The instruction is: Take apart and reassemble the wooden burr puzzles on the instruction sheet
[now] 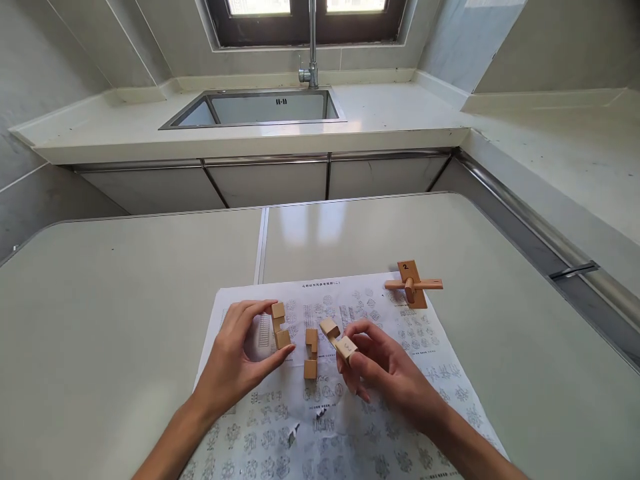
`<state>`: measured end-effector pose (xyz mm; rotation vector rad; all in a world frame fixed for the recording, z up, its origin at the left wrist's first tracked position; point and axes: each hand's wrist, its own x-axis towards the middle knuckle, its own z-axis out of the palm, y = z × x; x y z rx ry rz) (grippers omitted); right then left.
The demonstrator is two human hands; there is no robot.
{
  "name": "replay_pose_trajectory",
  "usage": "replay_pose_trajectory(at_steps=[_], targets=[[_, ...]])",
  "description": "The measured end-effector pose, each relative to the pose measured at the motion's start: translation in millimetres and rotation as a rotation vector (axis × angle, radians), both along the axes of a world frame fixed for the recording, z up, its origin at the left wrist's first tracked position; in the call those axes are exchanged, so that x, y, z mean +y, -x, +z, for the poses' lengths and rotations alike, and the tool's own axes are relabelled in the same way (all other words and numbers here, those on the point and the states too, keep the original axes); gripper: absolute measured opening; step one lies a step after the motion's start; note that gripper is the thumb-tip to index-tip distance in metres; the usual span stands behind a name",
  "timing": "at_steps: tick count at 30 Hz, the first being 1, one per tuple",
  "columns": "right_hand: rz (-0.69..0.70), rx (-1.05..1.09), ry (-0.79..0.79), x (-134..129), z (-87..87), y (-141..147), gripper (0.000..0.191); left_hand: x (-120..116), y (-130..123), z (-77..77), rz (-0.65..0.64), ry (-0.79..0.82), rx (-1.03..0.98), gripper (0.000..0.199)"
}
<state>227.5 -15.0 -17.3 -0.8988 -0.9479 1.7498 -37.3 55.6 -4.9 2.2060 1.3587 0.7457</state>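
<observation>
Probably light and rigid, the notched pale wooden block [338, 339] suits a pinch at its end, where the right hand [384, 367] grips it; the left hand [245, 350] clasps another notched wooden piece [280, 325] by both ends

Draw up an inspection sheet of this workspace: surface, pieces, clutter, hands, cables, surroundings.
Surface: pale table with a seam; printed sheet on it.
Pieces: left block, middle block and right block, all notched wood; wooden cross marked 2, over the sheet's far right corner.
Clutter: two small torn-looking spots in the sheet.
Hands: left hand grips the left block by its ends; right hand holds the right block; the middle block lies between them.
Cables: nothing seen.
Surroundings: counter, sink, tap, window beyond the table.
</observation>
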Motion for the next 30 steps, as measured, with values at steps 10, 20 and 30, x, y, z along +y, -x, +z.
replay_pose_trajectory(at_steps=[10, 20, 30], targets=[[-0.016, -0.008, 0.007, 0, -0.4, -1, 0.031, 1, -1, 0.2, -0.104, -0.109, 0.178, 0.069], [-0.045, 0.018, 0.013, 0, -5.3, -4, 0.030, -15, -16, -4.4, -0.264, -0.126, 0.198, 0.073], [-0.031, 0.058, 0.008, -1, -9.8, -3, 0.022, -30, -20, 6.4, -0.254, 0.382, -0.450, 0.052]])
